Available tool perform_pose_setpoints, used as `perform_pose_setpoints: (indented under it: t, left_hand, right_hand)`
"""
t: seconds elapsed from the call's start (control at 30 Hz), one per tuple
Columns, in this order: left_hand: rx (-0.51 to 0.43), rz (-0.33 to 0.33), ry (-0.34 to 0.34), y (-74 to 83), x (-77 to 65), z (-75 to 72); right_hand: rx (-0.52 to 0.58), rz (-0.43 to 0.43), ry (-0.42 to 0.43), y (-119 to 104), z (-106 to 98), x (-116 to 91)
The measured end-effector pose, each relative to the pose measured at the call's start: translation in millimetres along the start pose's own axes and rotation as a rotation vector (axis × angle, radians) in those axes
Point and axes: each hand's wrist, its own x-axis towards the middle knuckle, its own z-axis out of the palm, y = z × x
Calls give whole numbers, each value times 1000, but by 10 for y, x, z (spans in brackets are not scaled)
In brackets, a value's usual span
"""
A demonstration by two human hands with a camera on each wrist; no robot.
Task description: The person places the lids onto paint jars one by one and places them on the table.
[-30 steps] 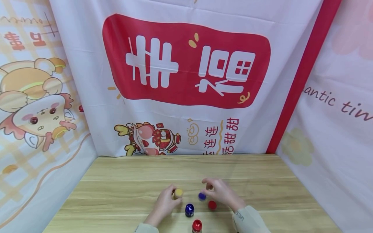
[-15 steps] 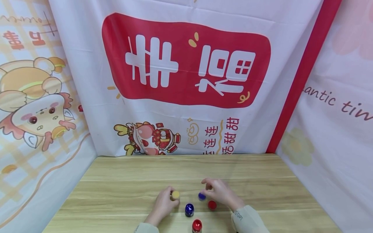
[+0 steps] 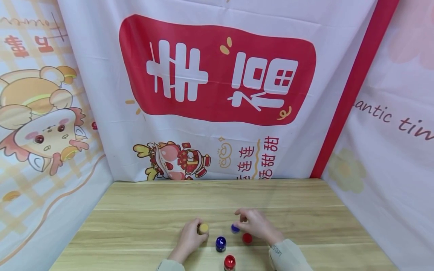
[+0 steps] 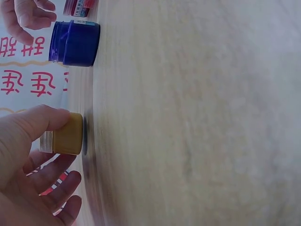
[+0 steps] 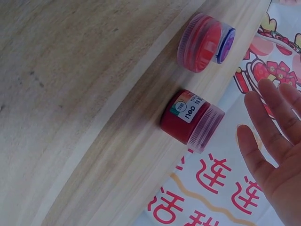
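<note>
The head view shows the left hand (image 3: pixel 190 237) holding a yellow jar (image 3: pixel 204 228) near a blue jar (image 3: pixel 220 244), the left wrist view thumb (image 4: pixel 44 117) and fingers (image 4: pixel 51 170) round it, the right wrist view the right hand (image 5: pixel 284 165) spread, empty.

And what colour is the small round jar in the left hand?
The small round jar has a mustard-yellow body; the left wrist view shows it best.

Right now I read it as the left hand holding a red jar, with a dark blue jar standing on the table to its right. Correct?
Not quite: the jar in the left hand is yellow, not red, as the left wrist view shows. The dark blue jar does stand on the table to its right.
</note>
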Motion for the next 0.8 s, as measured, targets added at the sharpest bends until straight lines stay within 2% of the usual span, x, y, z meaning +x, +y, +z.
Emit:
perform_pose_setpoints:
  t: [0.23, 0.5, 0.8]
  left_hand:
    - [13, -2, 21, -6, -18, 0]
    - [30, -44, 5, 17, -27, -15]
    - [41, 52, 38, 88, -42, -48]
  right_hand:
    - [14, 20, -22, 14, 16, 20]
    - [-12, -6, 8, 24, 53, 15]
    - [-59, -67, 34, 31, 75, 21]
